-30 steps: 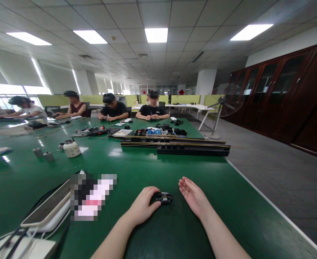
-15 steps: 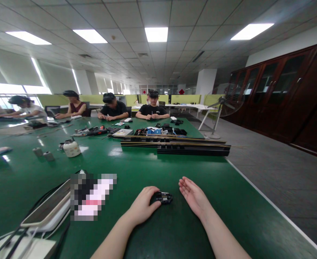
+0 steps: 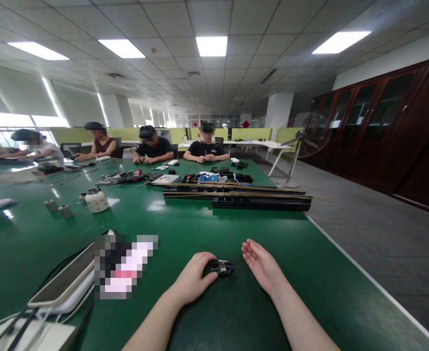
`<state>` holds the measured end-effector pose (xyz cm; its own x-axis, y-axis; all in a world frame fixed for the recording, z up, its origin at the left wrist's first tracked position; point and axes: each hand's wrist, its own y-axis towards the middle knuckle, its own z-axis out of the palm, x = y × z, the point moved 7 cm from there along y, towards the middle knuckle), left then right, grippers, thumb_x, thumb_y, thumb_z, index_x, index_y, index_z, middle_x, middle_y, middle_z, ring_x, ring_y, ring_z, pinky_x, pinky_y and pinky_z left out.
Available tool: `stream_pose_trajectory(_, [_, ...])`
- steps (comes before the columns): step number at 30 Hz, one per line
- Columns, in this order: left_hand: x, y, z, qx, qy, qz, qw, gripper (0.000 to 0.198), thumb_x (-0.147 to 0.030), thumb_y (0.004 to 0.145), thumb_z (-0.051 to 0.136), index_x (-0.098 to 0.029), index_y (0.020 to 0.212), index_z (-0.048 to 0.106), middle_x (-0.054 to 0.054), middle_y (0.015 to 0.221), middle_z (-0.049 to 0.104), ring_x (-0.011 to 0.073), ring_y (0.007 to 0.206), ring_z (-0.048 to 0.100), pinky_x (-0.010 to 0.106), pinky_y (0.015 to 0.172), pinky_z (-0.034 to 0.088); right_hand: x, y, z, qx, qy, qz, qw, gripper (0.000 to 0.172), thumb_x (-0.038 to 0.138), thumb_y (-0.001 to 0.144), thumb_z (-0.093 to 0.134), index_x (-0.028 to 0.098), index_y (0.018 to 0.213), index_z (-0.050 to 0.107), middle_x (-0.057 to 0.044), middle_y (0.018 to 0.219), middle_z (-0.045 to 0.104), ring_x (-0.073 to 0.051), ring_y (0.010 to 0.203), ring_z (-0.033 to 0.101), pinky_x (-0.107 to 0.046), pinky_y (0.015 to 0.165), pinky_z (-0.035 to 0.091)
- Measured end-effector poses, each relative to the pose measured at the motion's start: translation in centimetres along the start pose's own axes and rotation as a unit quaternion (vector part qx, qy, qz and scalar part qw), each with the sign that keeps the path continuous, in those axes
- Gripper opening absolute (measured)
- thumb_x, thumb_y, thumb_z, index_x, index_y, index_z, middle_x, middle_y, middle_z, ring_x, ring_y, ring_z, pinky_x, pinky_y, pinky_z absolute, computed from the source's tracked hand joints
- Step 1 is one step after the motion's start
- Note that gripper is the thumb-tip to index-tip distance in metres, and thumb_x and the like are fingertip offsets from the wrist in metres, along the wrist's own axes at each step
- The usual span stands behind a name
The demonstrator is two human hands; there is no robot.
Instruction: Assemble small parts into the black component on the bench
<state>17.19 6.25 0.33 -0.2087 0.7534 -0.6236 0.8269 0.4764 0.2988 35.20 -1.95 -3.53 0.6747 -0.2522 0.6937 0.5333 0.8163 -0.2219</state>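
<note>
on green table (image 3: pixel 185 229), left hand (image 3: pixel 193 274) grips black device (image 3: pixel 223 267), one end hidden; right hand (image 3: pixel 261 263) unclenched

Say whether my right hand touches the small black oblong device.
No: green tabletop shows between the right hand and the black device.

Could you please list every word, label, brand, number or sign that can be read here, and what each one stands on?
No text is readable.
Rightmost seated person's black shirt: white chest mark, too small to read.
Small black device at the left hand: pale marks, too small to tell whether they are letters.
Pixelated pink-and-white patch: nothing legible.
Larger red diamond in the background: any characters too small to read.
</note>
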Motion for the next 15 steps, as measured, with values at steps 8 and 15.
stream_pose_trajectory(8, [0.16, 0.09, 0.08, -0.002, 0.003, 0.001, 1.0, 0.033, -0.021, 0.076, 0.06, -0.021, 0.108, 0.053, 0.006, 0.111, 0.056, 0.0219, 0.106, 0.049, 0.036, 0.095, 0.039, -0.06, 0.1, -0.07, -0.003, 0.002, 0.001, 1.0, 0.015, 0.017, 0.066, 0.069, 0.018, 0.08, 0.065, -0.003, 0.076, 0.071, -0.012, 0.075, 0.065, -0.021, 0.069, 0.052])
stream_pose_trajectory(15, [0.26, -0.01, 0.17, -0.004, 0.007, 0.003, 1.0, 0.033, -0.021, 0.076, 0.059, -0.022, 0.108, 0.052, 0.005, 0.111, 0.056, 0.0224, 0.106, 0.05, 0.037, 0.095, 0.039, -0.09, 0.18, -0.05, 0.003, 0.001, -0.001, 1.0, 0.016, 0.018, 0.065, 0.07, 0.018, 0.08, 0.066, -0.003, 0.076, 0.071, -0.012, 0.075, 0.065, -0.02, 0.068, 0.052])
